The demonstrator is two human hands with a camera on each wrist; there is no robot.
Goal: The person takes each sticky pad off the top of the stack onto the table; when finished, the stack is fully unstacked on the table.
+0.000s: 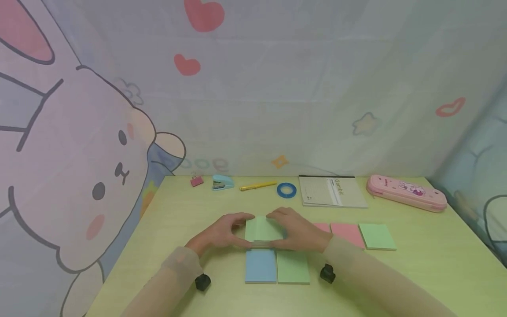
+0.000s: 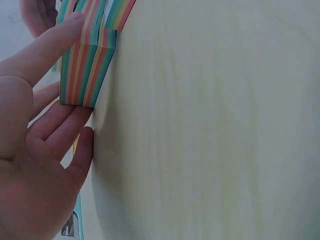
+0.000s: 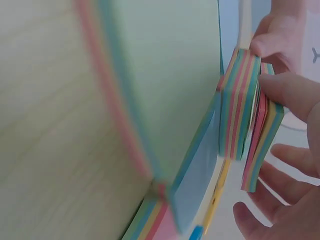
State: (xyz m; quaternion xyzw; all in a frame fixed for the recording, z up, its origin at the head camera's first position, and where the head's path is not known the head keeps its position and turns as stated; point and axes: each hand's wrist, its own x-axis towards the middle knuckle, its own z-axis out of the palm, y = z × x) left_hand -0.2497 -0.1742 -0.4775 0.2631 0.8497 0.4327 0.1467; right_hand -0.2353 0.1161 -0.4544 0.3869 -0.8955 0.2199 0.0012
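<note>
Both hands hold a stack of striped-edge sticky note pads (image 1: 253,226), green on top, at the middle of the table. My left hand (image 1: 222,231) grips its left side, the thumb (image 2: 50,47) along the layered edge and fingers at the far side. My right hand (image 1: 299,231) pinches the right side, where the topmost pad (image 3: 265,142) sits skewed over the pads below (image 3: 237,110). Just in front of the stack lie a blue pad (image 1: 260,266) and a green pad (image 1: 293,267), side by side.
To the right lie pink pads (image 1: 347,235) and a green pad (image 1: 377,237). Along the back are a binder clip (image 1: 196,181), stapler (image 1: 222,182), yellow pen (image 1: 258,186), blue tape roll (image 1: 286,190), notebook (image 1: 332,192) and pink pencil case (image 1: 405,193). A printed cloth hangs behind.
</note>
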